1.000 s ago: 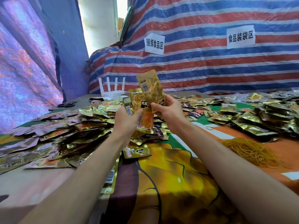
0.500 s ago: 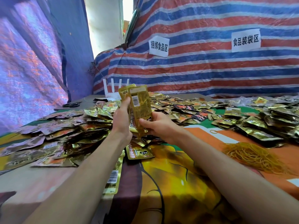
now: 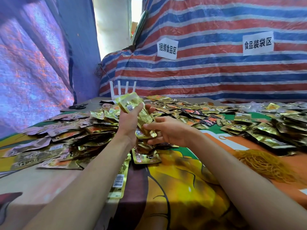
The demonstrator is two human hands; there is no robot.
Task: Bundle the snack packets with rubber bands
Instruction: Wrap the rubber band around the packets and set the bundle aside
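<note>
My left hand grips a small stack of gold snack packets, held up above the table and tilted to the left. My right hand is at the stack's lower end, fingers curled around its bottom edge. Loose gold packets cover the table to the left and behind. A heap of yellow rubber bands lies on the cloth to the right of my right forearm. One single rubber band lies apart near it.
More packets are piled at the right. A packet with a barcode lies near the front between my arms. Scissors and a white router sit at the back left. A striped tarpaulin walls the back.
The packet my right hand held up has been brought together with those in my left hand. The stack now tilts left, and my right hand has dropped to its lower end.
</note>
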